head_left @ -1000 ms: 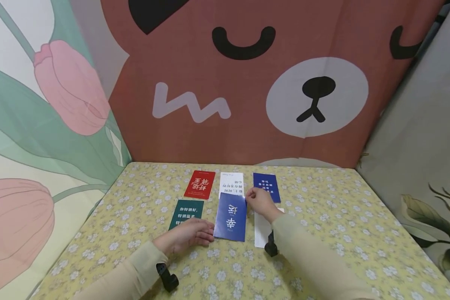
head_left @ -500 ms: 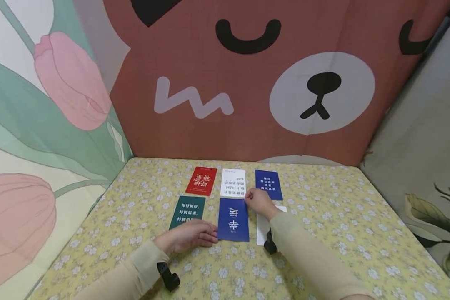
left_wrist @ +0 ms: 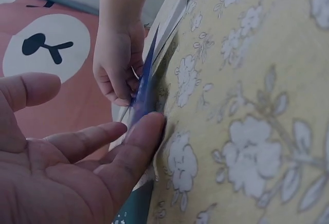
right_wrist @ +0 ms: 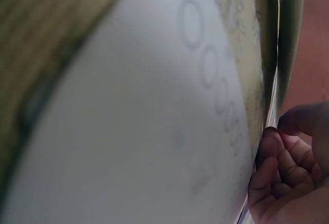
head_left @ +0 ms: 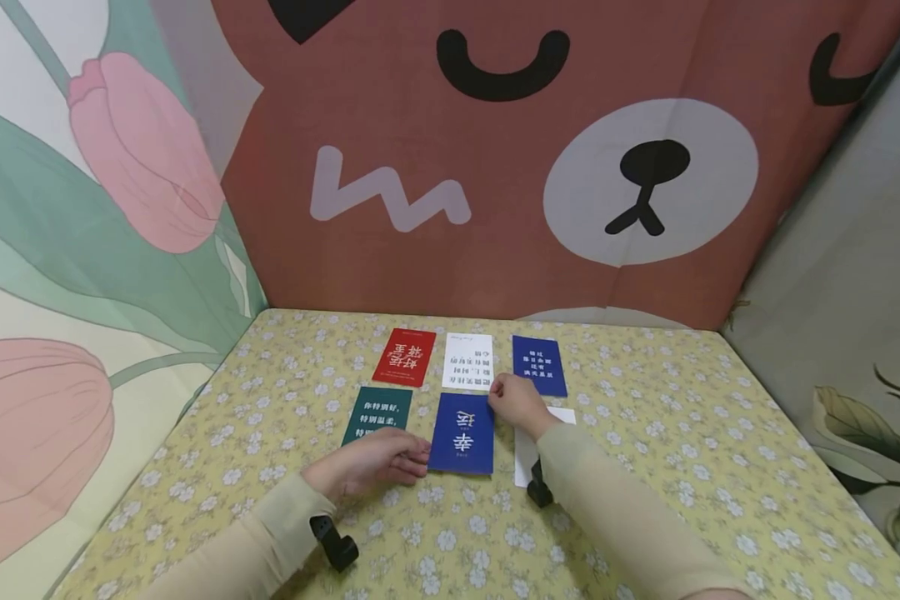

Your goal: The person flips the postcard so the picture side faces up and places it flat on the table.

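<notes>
A blue card (head_left: 461, 433) with white characters lies near the middle of the table. My right hand (head_left: 523, 407) pinches its upper right corner between thumb and forefinger. At the card's lower left edge rests my left hand (head_left: 375, 458), fingers loosely extended. From the left wrist, the blue card (left_wrist: 147, 77) appears edge-on, slightly raised from the cloth, with the left fingertips against its near end. Close under the right wrist lies a white card (head_left: 527, 458), partly covered by the sleeve; the right wrist view shows postcode circles on this white card (right_wrist: 128, 111).
Behind the blue card lie a red card (head_left: 403, 357), a white text card (head_left: 468, 361) and a darker blue card (head_left: 537, 367) in a row. A green card (head_left: 377, 412) sits left, partly behind my left hand. Yellow floral cloth (head_left: 450, 533) covers the table; a bear-printed backdrop (head_left: 382, 267) rises behind.
The blue card has come down off the white text card and now lies just in front of it. Both hands stay at its edges. The head view has tilted slightly.
</notes>
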The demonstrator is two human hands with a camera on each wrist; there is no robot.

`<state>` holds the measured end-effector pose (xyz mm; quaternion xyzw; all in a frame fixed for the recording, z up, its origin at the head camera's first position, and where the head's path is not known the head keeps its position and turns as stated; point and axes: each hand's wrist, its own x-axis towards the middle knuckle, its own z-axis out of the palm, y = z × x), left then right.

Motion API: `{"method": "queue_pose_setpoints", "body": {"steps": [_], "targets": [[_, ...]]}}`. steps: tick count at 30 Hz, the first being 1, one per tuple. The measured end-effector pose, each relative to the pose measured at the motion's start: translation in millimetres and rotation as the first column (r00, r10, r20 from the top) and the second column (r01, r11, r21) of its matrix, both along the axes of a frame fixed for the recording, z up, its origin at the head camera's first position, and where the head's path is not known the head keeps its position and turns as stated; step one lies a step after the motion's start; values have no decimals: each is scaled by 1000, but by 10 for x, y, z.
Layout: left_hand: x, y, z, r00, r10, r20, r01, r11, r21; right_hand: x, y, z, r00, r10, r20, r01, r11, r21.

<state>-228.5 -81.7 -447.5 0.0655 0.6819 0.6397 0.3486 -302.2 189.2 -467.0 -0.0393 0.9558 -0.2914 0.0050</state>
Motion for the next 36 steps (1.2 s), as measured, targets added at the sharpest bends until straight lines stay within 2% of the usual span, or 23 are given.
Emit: {"method": "queue_pose_setpoints", "body": {"steps": [2, 5, 14, 18, 22, 25, 30, 36], "targets": [[3, 15, 10, 999, -13, -40, 12, 999, -35, 12, 7, -3, 1000, -7, -4, 7, 1000, 12], [15, 53, 1, 998, -22, -62, 19, 999, -45, 32, 21, -8, 1000, -15, 2, 15, 1000, 16], [66, 176, -34, 998, -18, -53, 16, 1000, -25, 114, 110, 18, 999, -15, 40, 16, 1000, -22], [69, 224, -28, 992, -96, -86, 93, 995, -38, 162, 218, 85, 998, -14, 56, 16, 999, -37], [65, 294, -19, 974, -183, -135, 179, 983, -46, 171, 389, 125, 998, -5, 61, 7, 999, -35], [70, 378, -13, 979, -159, -126, 161, 987, 3, 182, 528, 134, 998, -11, 60, 13, 999, -47], [123, 541, 8, 998, -44, -35, 49, 987, 153, 256, 743, 192, 993, -73, 90, 83, 990, -114], [177, 745, -4, 1000, -26, 1, 25, 980, 197, 298, 956, 235, 981, -146, 130, 166, 974, -156]]}}
